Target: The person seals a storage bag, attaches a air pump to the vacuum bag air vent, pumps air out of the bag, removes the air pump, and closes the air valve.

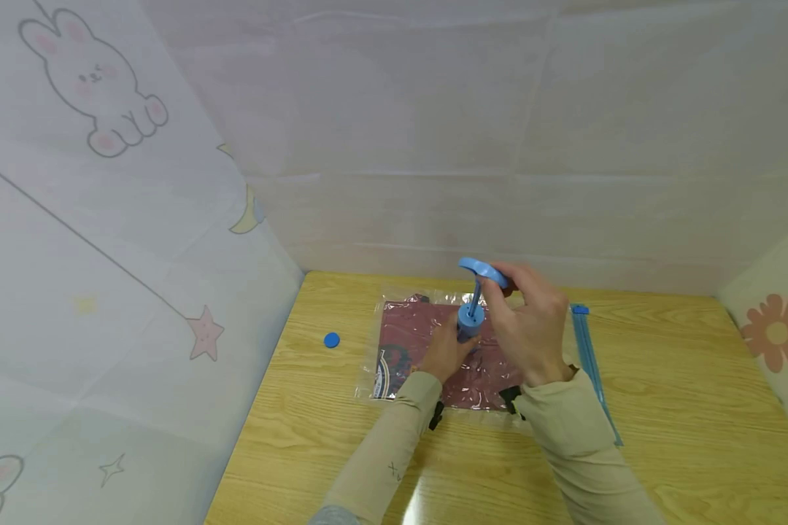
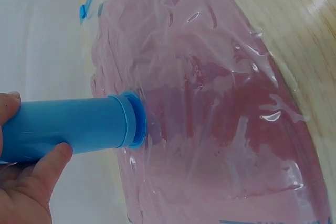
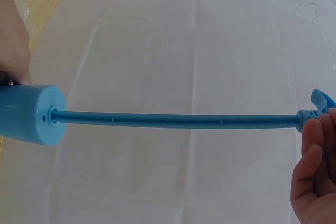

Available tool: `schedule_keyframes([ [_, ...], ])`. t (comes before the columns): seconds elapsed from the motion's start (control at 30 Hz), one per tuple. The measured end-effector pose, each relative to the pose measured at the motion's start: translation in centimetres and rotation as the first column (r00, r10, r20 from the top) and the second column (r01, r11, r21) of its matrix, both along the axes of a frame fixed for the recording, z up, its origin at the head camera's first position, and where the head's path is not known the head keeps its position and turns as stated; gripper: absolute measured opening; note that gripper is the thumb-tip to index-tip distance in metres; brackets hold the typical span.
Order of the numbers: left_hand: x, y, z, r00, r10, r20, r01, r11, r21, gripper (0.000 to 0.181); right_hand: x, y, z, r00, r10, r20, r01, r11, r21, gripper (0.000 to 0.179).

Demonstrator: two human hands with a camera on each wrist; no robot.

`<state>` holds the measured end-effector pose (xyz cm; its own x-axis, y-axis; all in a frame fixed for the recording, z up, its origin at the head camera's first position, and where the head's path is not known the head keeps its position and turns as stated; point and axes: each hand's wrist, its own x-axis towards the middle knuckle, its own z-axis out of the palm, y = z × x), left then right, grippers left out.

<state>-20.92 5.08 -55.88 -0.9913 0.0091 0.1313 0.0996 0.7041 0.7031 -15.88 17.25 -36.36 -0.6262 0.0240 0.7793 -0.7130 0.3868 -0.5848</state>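
A clear vacuum storage bag (image 1: 403,328) with folded dark red cloth inside lies flat on the table. On top of it stands a blue hand pump (image 2: 73,127), its lower rim right at the bag's surface in the left wrist view. My left hand (image 1: 445,351) grips the pump's barrel, thumb and fingers round it. Above, my right hand (image 1: 532,321) holds the pump's wide handle (image 1: 482,271). The thin plunger rod (image 3: 184,120) shows at length between barrel and handle in the right wrist view. My left hand hides part of the barrel in the head view.
A small round blue cap (image 1: 331,340) lies on the wooden table (image 1: 289,394), left of the bag. Along the bag's right edge runs a blue zip strip (image 1: 594,364) with a slider (image 1: 581,310) at its far end. White sheeting (image 1: 433,146) stands behind and at both sides.
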Motion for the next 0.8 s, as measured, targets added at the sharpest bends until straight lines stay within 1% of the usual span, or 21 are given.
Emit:
schedule_keyframes([
  [0.33, -0.1, 0.0, -0.3, 1.000, 0.005, -0.001, -0.005, 1.000, 0.007, 0.052, -0.3, 0.0, -0.2, 1.000, 0.010, 0.013, -0.011, 1.000, 0.028, 0.011],
  [0.57, -0.2, -0.1, -0.4, 1.000, 0.003, 0.022, -0.003, 1.000, 0.015, 0.051, -0.5, -0.3, -0.3, 0.999, 0.036, 0.011, -0.037, 0.999, 0.018, 0.010],
  [0.67, -0.2, 0.0, -0.3, 1.000, 0.002, 0.026, -0.002, 1.000, 0.023, 0.051, -0.8, -0.4, -0.6, 0.999, 0.041, 0.003, -0.041, 0.999, 0.016, 0.009],
  [0.8, 0.0, -0.1, -0.2, 0.999, -0.011, 0.035, 0.009, 0.999, 0.040, 0.052, -1.1, -0.3, -1.2, 0.999, 0.041, 0.010, -0.041, 0.998, 0.039, 0.008],
])
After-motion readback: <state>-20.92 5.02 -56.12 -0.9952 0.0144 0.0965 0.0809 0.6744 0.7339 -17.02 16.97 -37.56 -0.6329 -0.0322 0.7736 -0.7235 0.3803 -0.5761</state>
